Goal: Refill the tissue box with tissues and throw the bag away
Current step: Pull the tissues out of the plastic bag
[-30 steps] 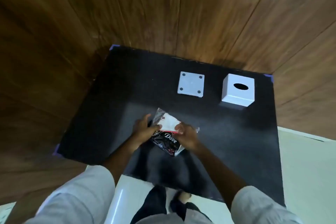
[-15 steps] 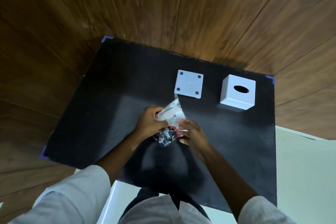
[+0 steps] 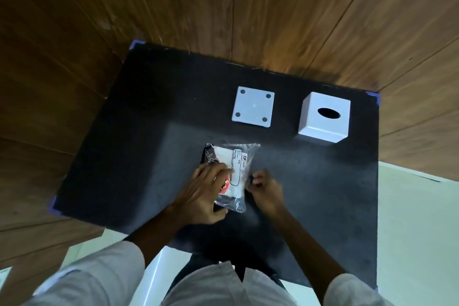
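A clear plastic tissue bag (image 3: 234, 164) with black print and a white tissue pack inside lies flat on the black table (image 3: 139, 131). My left hand (image 3: 203, 194) presses down on the bag's left side with fingers spread over it. My right hand (image 3: 264, 187) pinches the bag's right edge with curled fingers. The white cube tissue box (image 3: 324, 118), with an oval slot on top, stands at the back right. Its flat white base plate (image 3: 253, 107), with dark pads at the corners, lies to the left of the box.
Wooden panel walls (image 3: 223, 7) rise behind and to the left of the table. A pale floor (image 3: 417, 231) shows to the right. My white sleeves and dark trousers fill the lower part of the view.
The bag was crumpled and raised between both hands; now it lies flat and lengthwise on the table. My left hand has shifted onto its top, my right hand to its right edge.
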